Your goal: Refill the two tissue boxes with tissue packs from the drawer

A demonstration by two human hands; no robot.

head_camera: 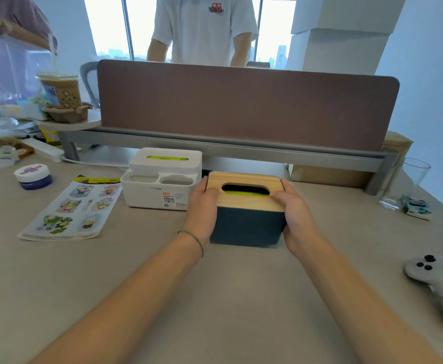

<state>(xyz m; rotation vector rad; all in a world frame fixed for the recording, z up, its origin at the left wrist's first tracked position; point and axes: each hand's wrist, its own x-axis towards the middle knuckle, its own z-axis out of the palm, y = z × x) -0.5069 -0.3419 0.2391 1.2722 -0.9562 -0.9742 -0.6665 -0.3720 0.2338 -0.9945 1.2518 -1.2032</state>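
1. Wood-lidded dark tissue box sits on the tabletop, near the middle of the far edge, just in front of the brown partition. Green tissue pack shows through the oval slot in the lid.
2. Left hand grip: closed around the box's left side, thumb lying on the lid by the slot. Thin band on the left wrist.
3. Right hand grip: closed on the box's right side, thumb on the lid's right end by the slot. Both hands touch the box; it stays flat on the tabletop, upright.
4. White tissue box stands just left of the dark one, near it, contact unclear. Green pack visible in its top slot; two front compartments look bare.
5. Sticker sheet lies flat left of the white box; small round jar beyond it toward the left edge.
6. Iced drink cup in a cardboard holder on a raised shelf, far-left corner.
7. Clear glass near the far-right corner; grey plush toy at the right edge.
8. Person in white shirt stands behind the partition.
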